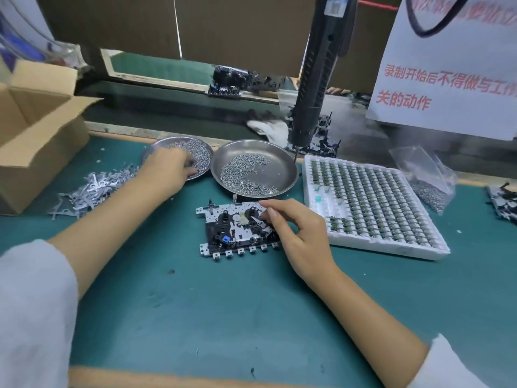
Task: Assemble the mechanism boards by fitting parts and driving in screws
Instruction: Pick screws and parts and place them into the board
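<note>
Right hand [293, 233] on mechanism board [235, 231]; left hand [167, 170] in screw dish [151, 151].

1. The worktop [223, 317] is teal green.
2. At twelve o'clock, a black screwdriver [316, 79].
3. At three o'clock, a white tray [391, 249] with green-dotted rows.
4. At nine o'clock, a tan box [36, 152].
5. Red lettering marks the white sign [447, 65].

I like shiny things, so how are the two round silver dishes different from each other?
The left dish sits farther back and has the left hand reaching into it; the right dish has no hand in it.
The left dish's screws look piled thick and darker; the right dish's screws are spread thin in a curve along its near side, leaving bare metal.
The right dish shows whole, while the left dish is partly hidden.
Both are round metal dishes holding small screws, side by side on the green mat.
</note>
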